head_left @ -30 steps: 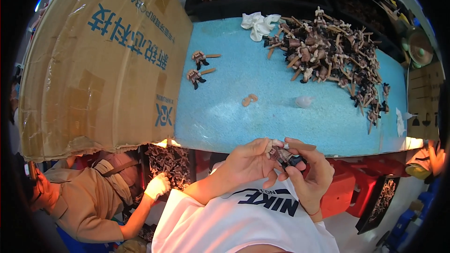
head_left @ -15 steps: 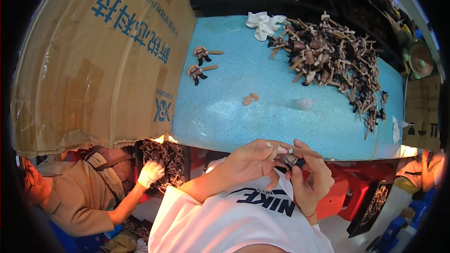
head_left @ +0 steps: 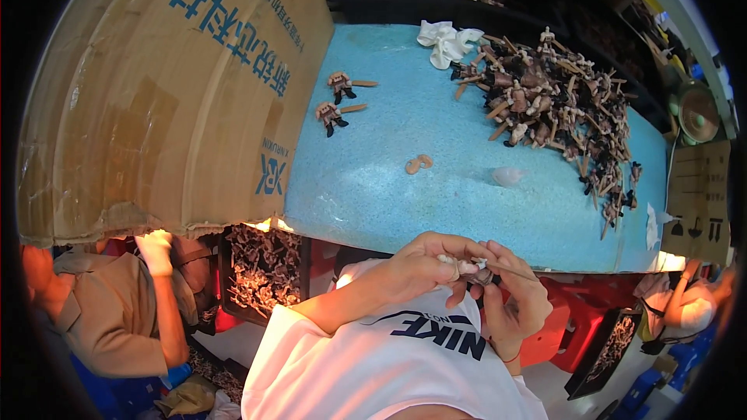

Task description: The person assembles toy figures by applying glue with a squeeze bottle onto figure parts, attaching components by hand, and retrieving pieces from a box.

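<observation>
The left hand [head_left: 426, 258] and right hand [head_left: 520, 299] grasp a small figurine [head_left: 467, 267], half hidden between them, by the tabletop's [head_left: 373, 202] six o'clock edge.

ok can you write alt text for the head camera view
A person's left hand holds a small toy figure, right hand close against it, before a blue table. A heap of similar figures lies at right, a cardboard box at left.

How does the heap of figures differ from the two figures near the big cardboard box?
The heap has many figures tangled together; the two figures lie unpiled, one beside the other. The heap covers much of the blue tabletop's right side; the two figures take a small patch at its left. Both show dark legs and tan, flat strips.
</observation>
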A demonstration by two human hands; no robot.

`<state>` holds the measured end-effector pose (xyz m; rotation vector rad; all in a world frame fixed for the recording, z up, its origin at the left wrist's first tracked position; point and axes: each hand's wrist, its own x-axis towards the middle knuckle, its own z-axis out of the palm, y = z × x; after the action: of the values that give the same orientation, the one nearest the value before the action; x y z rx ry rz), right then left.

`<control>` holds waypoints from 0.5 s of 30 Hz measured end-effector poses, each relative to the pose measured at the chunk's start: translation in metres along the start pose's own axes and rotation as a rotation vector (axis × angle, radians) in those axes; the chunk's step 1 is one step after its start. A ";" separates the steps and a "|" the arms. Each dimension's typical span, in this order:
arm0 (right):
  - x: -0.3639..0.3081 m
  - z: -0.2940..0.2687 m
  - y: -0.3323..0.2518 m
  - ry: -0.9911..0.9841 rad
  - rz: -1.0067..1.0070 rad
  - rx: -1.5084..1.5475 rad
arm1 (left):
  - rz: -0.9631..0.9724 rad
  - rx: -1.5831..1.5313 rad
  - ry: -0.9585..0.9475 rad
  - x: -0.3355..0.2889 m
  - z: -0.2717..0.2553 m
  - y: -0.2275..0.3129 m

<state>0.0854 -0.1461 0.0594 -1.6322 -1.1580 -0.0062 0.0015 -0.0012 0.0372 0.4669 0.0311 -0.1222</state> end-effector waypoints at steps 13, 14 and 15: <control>-0.004 0.003 0.002 -0.027 -0.015 -0.014 | 0.029 0.080 0.084 -0.004 -0.001 -0.002; -0.004 0.003 0.002 -0.027 -0.012 -0.006 | 0.036 0.098 0.064 -0.005 -0.001 -0.001; -0.005 0.003 0.002 -0.027 -0.012 -0.008 | 0.044 0.115 0.043 -0.005 -0.001 0.001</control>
<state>0.0830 -0.1471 0.0537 -1.6364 -1.1898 0.0034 -0.0034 0.0001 0.0372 0.5846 0.0565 -0.0709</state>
